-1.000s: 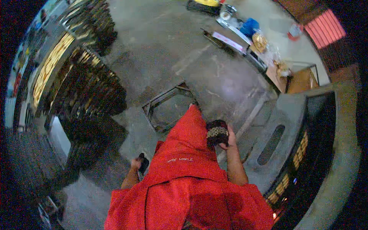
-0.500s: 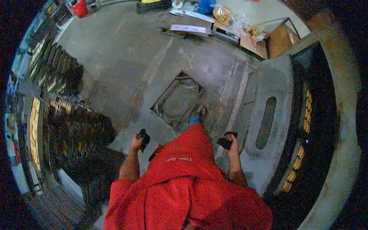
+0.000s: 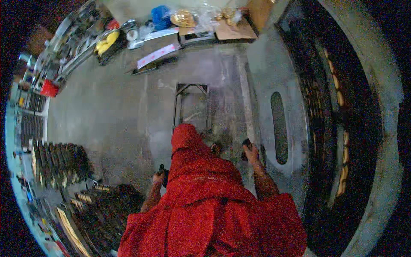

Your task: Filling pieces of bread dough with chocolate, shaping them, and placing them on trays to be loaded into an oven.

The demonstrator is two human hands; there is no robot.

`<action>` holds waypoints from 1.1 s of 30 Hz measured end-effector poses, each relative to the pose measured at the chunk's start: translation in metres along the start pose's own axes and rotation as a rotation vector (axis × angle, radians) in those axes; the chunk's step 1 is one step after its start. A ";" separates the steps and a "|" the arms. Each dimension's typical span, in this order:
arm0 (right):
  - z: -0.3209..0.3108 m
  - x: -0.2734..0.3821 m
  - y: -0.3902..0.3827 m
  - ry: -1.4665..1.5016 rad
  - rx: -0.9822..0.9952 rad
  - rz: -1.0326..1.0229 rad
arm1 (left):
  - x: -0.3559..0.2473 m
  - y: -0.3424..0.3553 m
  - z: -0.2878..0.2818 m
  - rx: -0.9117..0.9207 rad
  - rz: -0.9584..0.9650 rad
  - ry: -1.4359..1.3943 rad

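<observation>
My left hand (image 3: 157,179) is low beside the red apron (image 3: 201,171), closed around a dark, soft-looking pad (image 3: 164,174). On the other side, my right hand (image 3: 253,155) grips a second dark pad (image 3: 245,144); blur hides its exact kind. Both hands hang apart at waist height and touch nothing else that I can see. Ahead of my legs, a low rectangular metal frame (image 3: 176,107) lies on the concrete floor. One of my feet (image 3: 216,148) shows just right of the apron.
Dark stacked trays with golden bread (image 3: 64,160) stand at left; another stack (image 3: 107,210) is nearer. Along the right runs a deep dark opening holding rows of loaves (image 3: 345,154), behind a grey panel with an oblong slot (image 3: 279,128). Boxes and bags (image 3: 184,19) line the far side.
My view has turned to the right. The floor frame now lies straight ahead, and the tray stacks have dropped lower at left. Both hands still hold their dark pads.
</observation>
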State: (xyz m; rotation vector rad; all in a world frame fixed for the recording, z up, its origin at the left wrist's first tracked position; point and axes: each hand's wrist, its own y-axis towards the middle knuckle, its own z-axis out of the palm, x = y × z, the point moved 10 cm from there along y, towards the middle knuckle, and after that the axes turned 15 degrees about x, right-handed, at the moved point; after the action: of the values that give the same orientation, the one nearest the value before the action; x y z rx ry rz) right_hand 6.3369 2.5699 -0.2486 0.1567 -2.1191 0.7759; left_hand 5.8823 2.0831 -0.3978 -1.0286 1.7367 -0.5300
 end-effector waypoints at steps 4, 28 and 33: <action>0.017 -0.231 0.028 0.182 -0.021 0.116 | -0.071 0.048 -0.075 -0.051 0.023 0.372; 0.093 -0.312 0.026 -0.728 -0.032 -0.615 | -0.197 0.096 -0.023 -0.029 0.604 0.334; 0.107 -0.299 0.103 -0.856 0.136 -0.359 | -0.071 0.091 -0.022 0.346 -0.173 0.563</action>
State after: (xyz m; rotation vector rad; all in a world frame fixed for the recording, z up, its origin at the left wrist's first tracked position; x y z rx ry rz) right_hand 6.4139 2.5430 -0.5720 1.0723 -2.6942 0.6967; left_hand 5.8361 2.1890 -0.4184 -0.8283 1.9439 -1.2795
